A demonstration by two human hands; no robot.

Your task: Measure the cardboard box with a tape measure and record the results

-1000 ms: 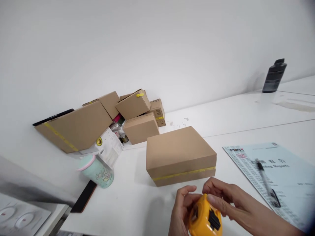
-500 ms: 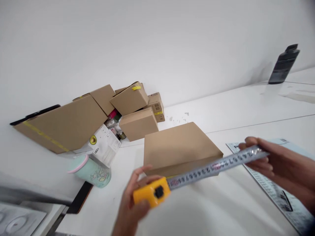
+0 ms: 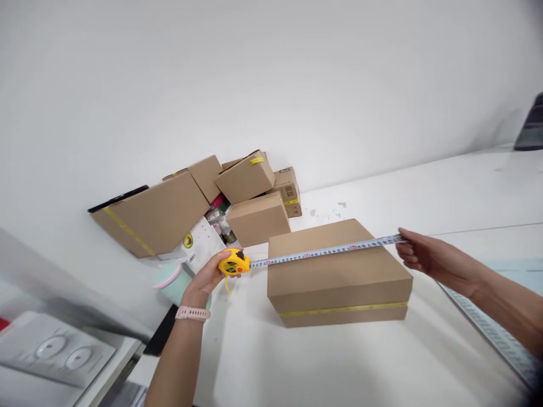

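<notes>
My left hand (image 3: 212, 270) is closed around a yellow tape measure (image 3: 234, 262), left of a closed cardboard box (image 3: 335, 271). The silver blade, marked with numbers, runs out to the right above the box's top face; whether it touches the cardboard I cannot tell. Its far end is pinched in my right hand (image 3: 413, 249), beyond the box's right side. Yellow tape runs along the box's front side. A pink watch band (image 3: 193, 313) circles my left wrist, and a yellow strap dangles under the tape measure.
Several cardboard boxes (image 3: 258, 220) are stacked against the wall at the back left. A mint tumbler (image 3: 178, 285) stands behind my left wrist, partly hidden. A pale blue printed mat (image 3: 470, 308) lies under my right forearm. A dark bottle (image 3: 530, 127) stands far right.
Both hands have moved away from me, carrying the extended tape from in front of the box to over its top. The view has shifted, so surroundings appear further right.
</notes>
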